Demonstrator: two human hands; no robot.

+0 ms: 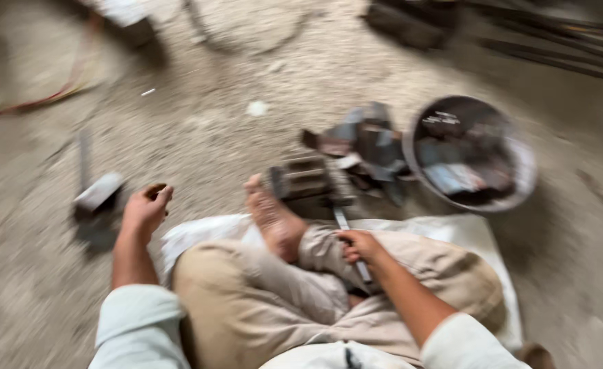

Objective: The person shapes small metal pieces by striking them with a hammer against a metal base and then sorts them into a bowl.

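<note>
The person sits cross-legged on a white sack [465, 236] on the floor [199, 130]. The right hand [359, 246] is closed around a thin metal tool [350, 242] that lies over the knee. The left hand [145, 208] is curled around a small dark piece [155, 190], near a grey block [98, 191]. Beyond the bare foot [270, 215] stands a vise [308, 181], then scrap metal [366, 143] and a round bucket [471, 154]. The foot is very near the vise, so I think a slipping tool could hurt it.

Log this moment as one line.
left hand: small brown piece | right hand: grips metal bar | bucket: right, scrap inside
</note>
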